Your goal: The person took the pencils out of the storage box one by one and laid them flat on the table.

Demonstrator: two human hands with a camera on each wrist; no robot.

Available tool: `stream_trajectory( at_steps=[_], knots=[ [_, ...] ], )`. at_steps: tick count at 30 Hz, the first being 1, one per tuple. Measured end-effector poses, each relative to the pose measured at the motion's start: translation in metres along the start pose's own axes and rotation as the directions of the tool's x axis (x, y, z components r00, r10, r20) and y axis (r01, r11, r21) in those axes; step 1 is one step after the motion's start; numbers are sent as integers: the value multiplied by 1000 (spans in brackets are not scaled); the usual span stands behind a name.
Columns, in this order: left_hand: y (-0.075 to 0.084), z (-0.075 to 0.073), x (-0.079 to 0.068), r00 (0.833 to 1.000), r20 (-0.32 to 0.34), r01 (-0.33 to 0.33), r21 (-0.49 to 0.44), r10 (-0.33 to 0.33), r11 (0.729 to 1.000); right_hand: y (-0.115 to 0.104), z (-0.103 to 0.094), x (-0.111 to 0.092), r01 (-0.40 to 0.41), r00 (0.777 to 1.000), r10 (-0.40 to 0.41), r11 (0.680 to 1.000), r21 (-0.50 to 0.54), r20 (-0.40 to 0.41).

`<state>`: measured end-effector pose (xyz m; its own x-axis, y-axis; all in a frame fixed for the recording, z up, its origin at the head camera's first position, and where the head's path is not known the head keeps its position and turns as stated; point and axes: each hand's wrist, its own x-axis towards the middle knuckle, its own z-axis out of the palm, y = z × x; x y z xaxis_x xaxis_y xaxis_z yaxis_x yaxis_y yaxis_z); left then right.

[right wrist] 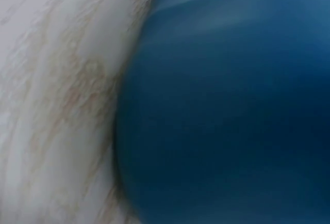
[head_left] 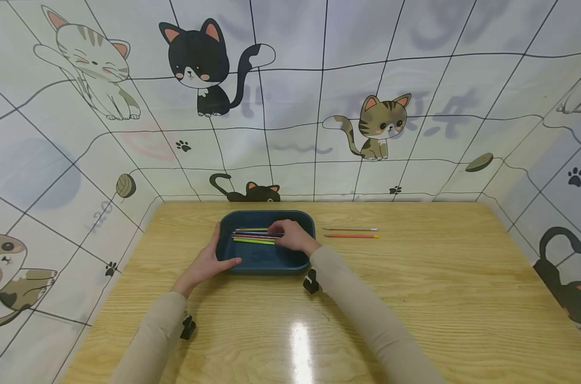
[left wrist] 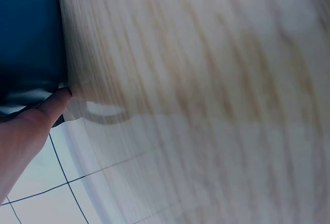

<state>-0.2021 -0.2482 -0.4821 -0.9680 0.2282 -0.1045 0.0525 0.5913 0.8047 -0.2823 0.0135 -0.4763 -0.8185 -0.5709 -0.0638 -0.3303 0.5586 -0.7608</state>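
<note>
A dark blue rectangular tray [head_left: 266,262] sits on the table toward its back edge. My left hand [head_left: 205,265] holds the tray's left end, thumb over the front rim near the corner and fingers along the outer wall. The left wrist view catches one finger [left wrist: 38,118] against the tray's side [left wrist: 31,33]. Inside the tray lies a bunch of slim pencils [head_left: 252,235], among them a lime-green one. My right hand [head_left: 295,236] reaches over the right side and grips their right ends, which its fingers hide. Only the tray's blue wall [right wrist: 221,110] shows beside the table in the right wrist view.
To the right of the tray, a silvery pencil [head_left: 350,229] and an orange pencil [head_left: 351,236] lie side by side on the wooden table [head_left: 439,288]. A cat-patterned sheet [head_left: 295,149] hangs behind and on both sides. Small black devices are strapped at both wrists.
</note>
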Motion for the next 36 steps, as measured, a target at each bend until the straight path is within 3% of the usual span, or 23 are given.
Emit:
stream_trajectory(
  at_steps=[11,23,26,32,34,36],
  knots=[
    [-1,0,-1,1000,-5,3,-2,-3,1000,-3,5,2,7,999,4,969,-246,41],
    [-1,0,0,1000,1,8,6,-8,1000,-3,9,4,-39,999,43,937,-348,6],
    [-1,0,0,1000,-2,7,9,-7,1000,-4,10,4,-35,999,30,898,-439,-20],
    [0,0,0,1000,-5,2,12,-2,1000,-8,12,2,-1,999,-33,779,-626,-42],
    [0,0,0,1000,-5,2,10,-2,1000,-8,12,2,3,999,-37,760,-650,-39],
    [0,0,0,1000,-5,1,8,-1,1000,-7,12,2,1,999,-31,765,-644,-36]
  ],
)
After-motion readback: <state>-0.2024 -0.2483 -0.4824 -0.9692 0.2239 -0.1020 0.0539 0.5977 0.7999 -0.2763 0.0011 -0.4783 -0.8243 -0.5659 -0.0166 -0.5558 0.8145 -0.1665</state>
